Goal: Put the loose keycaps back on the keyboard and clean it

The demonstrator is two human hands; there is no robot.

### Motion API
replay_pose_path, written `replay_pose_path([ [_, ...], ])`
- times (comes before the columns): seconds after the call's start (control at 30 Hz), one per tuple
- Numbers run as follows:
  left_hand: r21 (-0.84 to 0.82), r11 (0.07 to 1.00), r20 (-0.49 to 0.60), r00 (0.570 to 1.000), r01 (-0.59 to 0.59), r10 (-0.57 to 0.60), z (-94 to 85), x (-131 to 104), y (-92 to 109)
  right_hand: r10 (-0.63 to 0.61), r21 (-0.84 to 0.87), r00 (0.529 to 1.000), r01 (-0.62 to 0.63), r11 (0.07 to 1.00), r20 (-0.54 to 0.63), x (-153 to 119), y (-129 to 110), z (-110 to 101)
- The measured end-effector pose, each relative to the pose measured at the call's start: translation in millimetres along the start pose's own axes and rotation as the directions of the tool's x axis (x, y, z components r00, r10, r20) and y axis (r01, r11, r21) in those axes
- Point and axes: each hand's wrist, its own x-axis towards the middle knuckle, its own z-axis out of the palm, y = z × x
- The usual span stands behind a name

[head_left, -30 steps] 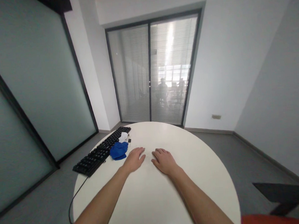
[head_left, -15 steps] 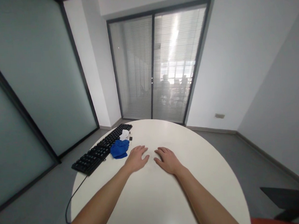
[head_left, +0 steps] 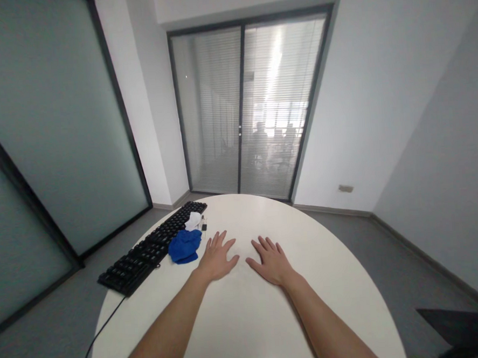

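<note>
My left hand (head_left: pixel 216 257) lies palm down on the white round table (head_left: pixel 247 319), its fingers spread and holding nothing. To its left is a crumpled blue cloth (head_left: pixel 185 246), apart from the fingers. My right hand (head_left: pixel 269 261) also rests flat on the tabletop with fingers spread, nothing in it. A gap of bare tabletop separates the two thumbs. Just beyond the blue cloth sit a crumpled white piece (head_left: pixel 193 221), cloth or paper, and a small black item (head_left: pixel 203 227) too small to make out.
A black keyboard (head_left: pixel 154 246) runs along the table's left edge, its cable (head_left: pixel 104 327) hanging over the side. Behind the table stands a glazed partition with blinds (head_left: pixel 243 114). A dark chair part (head_left: pixel 462 327) shows at lower right.
The fingers of both hands have spread wider on the tabletop. The view has shifted slightly, so the keyboard and blue cloth appear lower and further left.
</note>
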Motion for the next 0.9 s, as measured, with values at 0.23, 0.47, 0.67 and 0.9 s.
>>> replay_pose_path([
  [0.23, 0.022, 1.0, 0.036, 0.999, 0.006, -0.007, 2.4, -1, -1, -0.003, 0.032, 0.999, 0.001, 0.999, 0.033, 0, 1, -4],
  [0.47, 0.014, 1.0, -0.002, 1.0, 0.0, 0.0, 3.8, -1, -2, -0.003, 0.046, 1.0, 0.002, 0.999, 0.016, -1, 2, -4],
  [0.67, 0.119, 0.992, -0.224, 0.974, 0.05, -0.022, -1.8, 2, 1, -0.005, 0.047, 1.0, 0.005, 0.999, 0.007, -1, 2, -3],
  [0.9, 0.279, 0.884, -0.465, 0.858, 0.376, -0.218, -23.5, -2, -17, -0.012, 0.051, 1.0, 0.011, 0.999, 0.02, -3, 1, -8],
])
